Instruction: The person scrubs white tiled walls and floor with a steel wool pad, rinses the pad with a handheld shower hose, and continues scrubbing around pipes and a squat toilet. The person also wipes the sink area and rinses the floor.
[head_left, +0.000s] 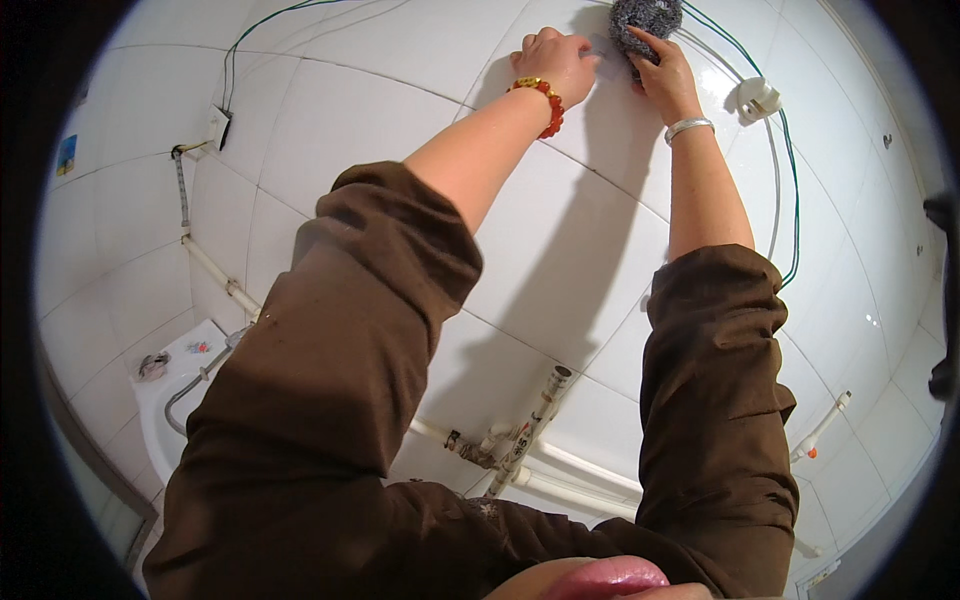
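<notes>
Both my arms reach up against a white tiled wall (555, 247). My left hand (555, 64), with a beaded bracelet at its wrist, rests near the wall with curled fingers; a small greyish thing shows by its thumb, too unclear to name. Just right of it, my right hand (670, 79), wearing a silver bangle, grips a dark grey fuzzy scrubbing pad (646, 24) at the top edge of the view. The pad seems to lie against the tiles, and the palm side of the left hand is hidden.
Green wires (796, 202) run down past a white wall fixture (758, 99) on the right. Low in the middle, pipes (525, 439) stand out from the wall. A white washbasin (154, 405) is at the lower left, with a switch box (218, 127) above it.
</notes>
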